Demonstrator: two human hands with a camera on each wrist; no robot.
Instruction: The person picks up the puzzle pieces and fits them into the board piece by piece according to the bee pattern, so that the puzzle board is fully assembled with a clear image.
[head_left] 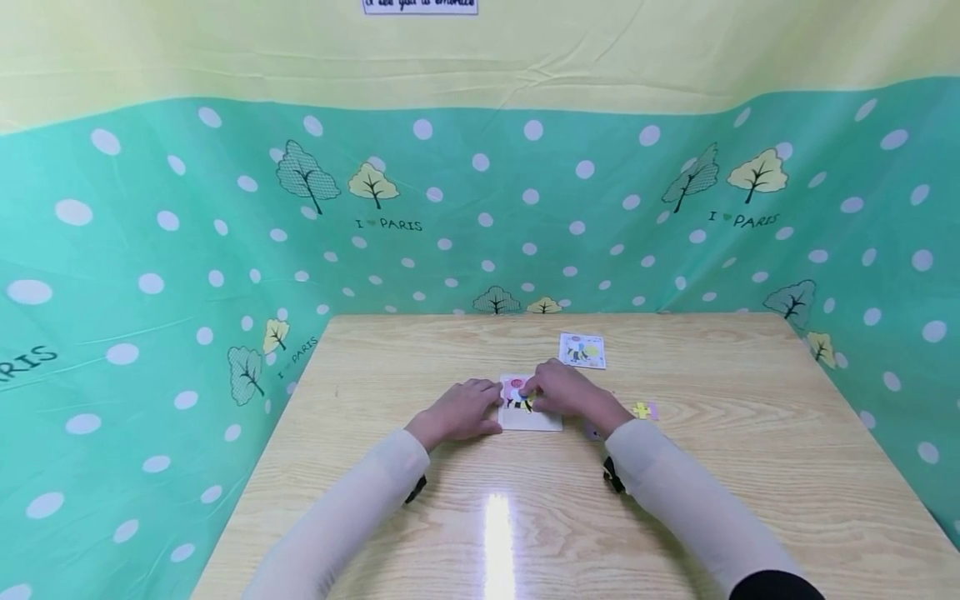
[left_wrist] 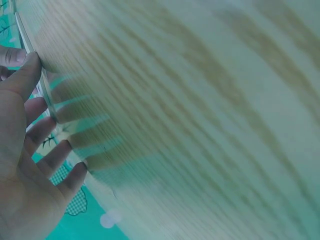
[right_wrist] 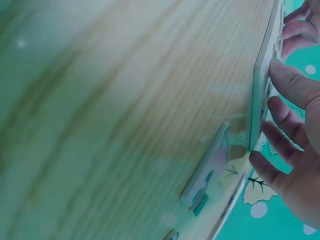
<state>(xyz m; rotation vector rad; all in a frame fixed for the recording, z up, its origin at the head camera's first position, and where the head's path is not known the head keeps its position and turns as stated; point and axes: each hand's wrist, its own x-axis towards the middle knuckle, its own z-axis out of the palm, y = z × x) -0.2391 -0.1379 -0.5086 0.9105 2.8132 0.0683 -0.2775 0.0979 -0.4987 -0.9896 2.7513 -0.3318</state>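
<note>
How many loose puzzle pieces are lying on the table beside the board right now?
2 that I can make out: a yellow piece right of the right hand, and a purple piece at that wrist, partly covered. More may be hidden under the hands.

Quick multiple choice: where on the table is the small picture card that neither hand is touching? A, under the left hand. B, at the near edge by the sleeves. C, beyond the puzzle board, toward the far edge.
C: the picture card lies alone beyond the puzzle board, nearer the table's far edge.
</note>
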